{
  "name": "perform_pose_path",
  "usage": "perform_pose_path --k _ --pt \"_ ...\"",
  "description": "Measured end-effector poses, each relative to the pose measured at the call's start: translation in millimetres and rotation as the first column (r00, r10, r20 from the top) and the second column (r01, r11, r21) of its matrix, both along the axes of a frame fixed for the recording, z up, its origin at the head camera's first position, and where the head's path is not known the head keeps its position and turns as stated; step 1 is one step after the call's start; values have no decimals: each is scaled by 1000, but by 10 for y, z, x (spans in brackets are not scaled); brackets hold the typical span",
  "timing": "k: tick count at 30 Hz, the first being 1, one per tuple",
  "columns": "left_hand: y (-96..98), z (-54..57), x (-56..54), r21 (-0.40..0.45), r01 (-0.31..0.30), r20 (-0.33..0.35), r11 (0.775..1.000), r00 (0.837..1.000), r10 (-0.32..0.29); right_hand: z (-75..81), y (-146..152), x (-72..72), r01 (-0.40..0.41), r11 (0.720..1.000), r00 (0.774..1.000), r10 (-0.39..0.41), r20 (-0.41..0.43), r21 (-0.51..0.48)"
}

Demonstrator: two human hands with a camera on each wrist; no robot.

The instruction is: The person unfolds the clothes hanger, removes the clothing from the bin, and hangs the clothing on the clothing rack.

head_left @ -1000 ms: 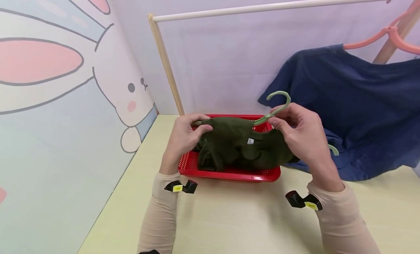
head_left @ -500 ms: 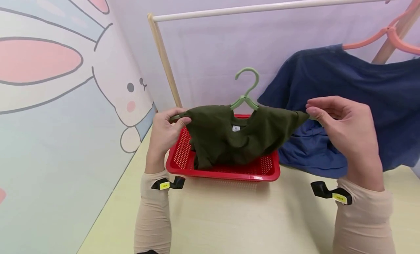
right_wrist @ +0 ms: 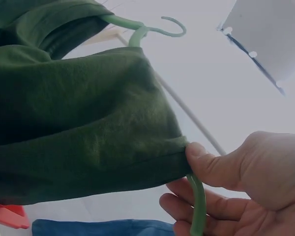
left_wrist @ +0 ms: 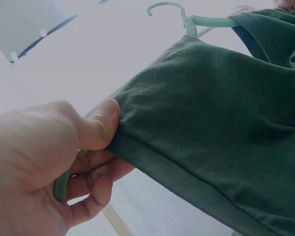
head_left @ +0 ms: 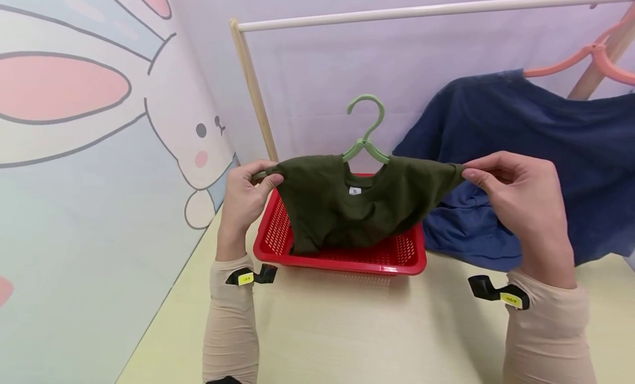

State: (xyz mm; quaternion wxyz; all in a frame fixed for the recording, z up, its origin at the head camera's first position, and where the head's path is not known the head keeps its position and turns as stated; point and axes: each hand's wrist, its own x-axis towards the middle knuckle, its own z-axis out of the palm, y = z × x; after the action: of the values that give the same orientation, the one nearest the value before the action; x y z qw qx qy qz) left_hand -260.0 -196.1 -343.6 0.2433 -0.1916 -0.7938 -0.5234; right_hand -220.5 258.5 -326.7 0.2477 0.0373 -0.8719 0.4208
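A dark green T-shirt hangs on a light green hanger, its hook standing up from the neckline. My left hand pinches the shirt's left sleeve edge together with the hanger's end. In the left wrist view the thumb presses on the cloth and the green hanger tip shows among the fingers. My right hand pinches the opposite sleeve edge. In the right wrist view the curved hanger end pokes out of the sleeve beside the fingers. The shirt's lower part droops over the red basket.
Below the shirt a red perforated basket sits on the pale yellow table. A navy shirt on a coral hanger hangs at the right. Behind stands a rack with a white rod. A rabbit-painted wall bounds the left.
My right hand has left the hanger's neck, moved right and taken the right sleeve edge. The left hand has moved left, the shirt is spread wider, and the hook is upright and higher.
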Motion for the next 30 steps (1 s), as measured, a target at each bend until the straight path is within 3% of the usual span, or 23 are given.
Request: perform_pose_path --k 7,17,24,30 --pt "-40 9 18 50 12 -12 999 1000 -11 20 71 5 39 999 999 -39 3 -27" --pt "-103 14 23 109 15 -7 994 1000 -14 26 180 -3 91 995 996 -91 17 29" --pt "-109 21 27 93 27 -7 995 1000 -26 3 196 -14 -59 998 998 60 -30 24" --pt "-96 23 37 90 46 -13 995 999 -45 -31 92 -90 -223 972 972 227 -52 73"
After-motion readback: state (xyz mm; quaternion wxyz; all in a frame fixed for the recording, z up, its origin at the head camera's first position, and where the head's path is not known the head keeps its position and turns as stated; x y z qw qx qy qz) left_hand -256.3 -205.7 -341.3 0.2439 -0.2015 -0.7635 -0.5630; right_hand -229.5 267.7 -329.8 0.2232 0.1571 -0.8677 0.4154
